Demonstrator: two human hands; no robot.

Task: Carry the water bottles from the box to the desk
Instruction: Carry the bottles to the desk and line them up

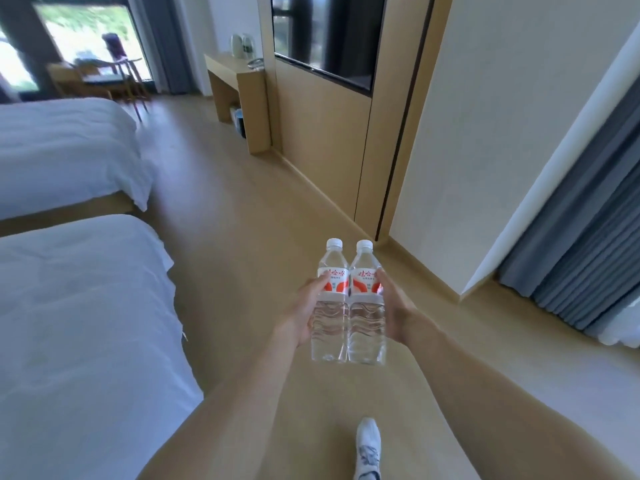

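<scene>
Two clear water bottles with white caps and red-and-white labels stand upright side by side in front of me, above the floor. My left hand (302,311) grips the left bottle (330,327) from its left side. On the other side, my right hand (393,306) grips the right bottle (367,327). The bottles touch each other. A wooden desk (225,69) stands far ahead against the wall, with a kettle (236,45) on top. The box is not in view.
Two beds with white covers, the near one (79,341) and the far one (62,150), line the left side. A wood-panelled wall with a dark screen (325,32) runs along the right. Grey curtains (588,237) hang at right. A chair (121,74) stands by the far window. My white shoe (368,448) is on the floor.
</scene>
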